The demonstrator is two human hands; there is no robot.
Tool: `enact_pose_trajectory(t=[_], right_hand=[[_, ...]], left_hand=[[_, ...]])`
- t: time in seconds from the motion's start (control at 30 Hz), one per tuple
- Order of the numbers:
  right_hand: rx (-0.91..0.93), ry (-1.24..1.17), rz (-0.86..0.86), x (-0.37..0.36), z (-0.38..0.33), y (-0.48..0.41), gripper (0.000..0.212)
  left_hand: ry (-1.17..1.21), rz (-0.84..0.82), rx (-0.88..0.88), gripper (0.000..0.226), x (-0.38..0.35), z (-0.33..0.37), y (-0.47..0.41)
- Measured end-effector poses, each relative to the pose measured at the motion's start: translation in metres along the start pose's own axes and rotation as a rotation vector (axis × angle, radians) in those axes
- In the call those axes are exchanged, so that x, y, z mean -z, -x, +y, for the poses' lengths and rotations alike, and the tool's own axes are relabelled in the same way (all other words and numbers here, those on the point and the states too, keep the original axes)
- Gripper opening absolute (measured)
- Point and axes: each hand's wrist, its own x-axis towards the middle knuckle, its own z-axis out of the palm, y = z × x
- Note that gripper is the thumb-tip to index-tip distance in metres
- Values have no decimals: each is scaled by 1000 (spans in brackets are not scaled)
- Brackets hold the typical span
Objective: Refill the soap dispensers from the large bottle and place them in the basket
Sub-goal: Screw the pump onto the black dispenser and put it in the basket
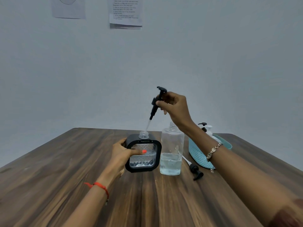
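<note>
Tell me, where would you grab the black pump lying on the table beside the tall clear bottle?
Pinch the loose pump by its thick black collar, coming down from above. It lies flat on the table, thin tube pointing away, with the tall bottle and the blue basket close on either side, so a sideways reach looks cramped. The tube would probably flex.

The wall papers (126, 12) carry print, perhaps numbered lines, too blurred to read.
</note>
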Motion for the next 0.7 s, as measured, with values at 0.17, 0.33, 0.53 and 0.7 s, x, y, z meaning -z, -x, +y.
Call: enact_pose_trajectory(t=[0.17, 0.33, 0.53, 0.7], right_hand=[[-42, 155, -161, -8, 16, 15, 11], [-167, 284, -272, -16, 33, 31, 22], [-245, 236, -168, -23, 36, 40, 26], [-316, 155, -89, -17, 33, 40, 57]], left_hand=[[16, -13, -12, 52, -1, 1, 1], [45, -28, -21, 64, -4, 5, 1], [57, -42, -15, 58, -8, 6, -3], [71, -47, -7, 64, -9, 7, -3]])
